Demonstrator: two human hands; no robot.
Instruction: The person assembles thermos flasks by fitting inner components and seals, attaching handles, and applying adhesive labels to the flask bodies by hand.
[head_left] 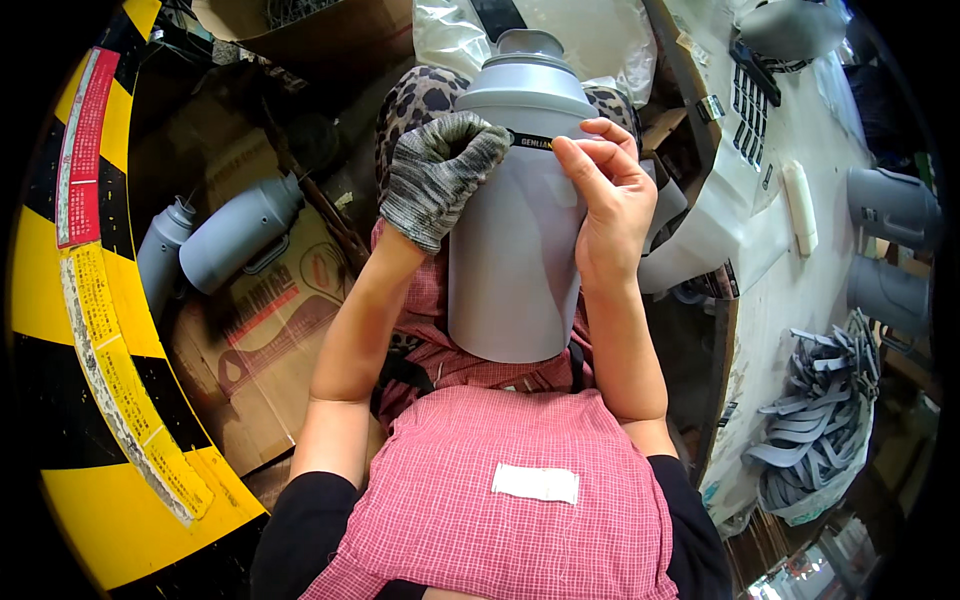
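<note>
A large grey vacuum-flask body lies across my lap, its narrower neck pointing away from me. Near its shoulder is a small black label strip with light and yellow print. My left hand, in a grey knitted glove, pinches the strip's left end. Bare, my right hand has thumb and forefinger closed at the right end, its other fingers curled beside the flask. The strip lies over the flask's side; whether it is stuck down there I cannot tell.
At left, grey flask bodies lie on flattened cardboard, beside a yellow-black striped barrier. The workbench at right carries a sheet of black labels, a white roll and a bag of grey handles. Grey jugs stand beyond.
</note>
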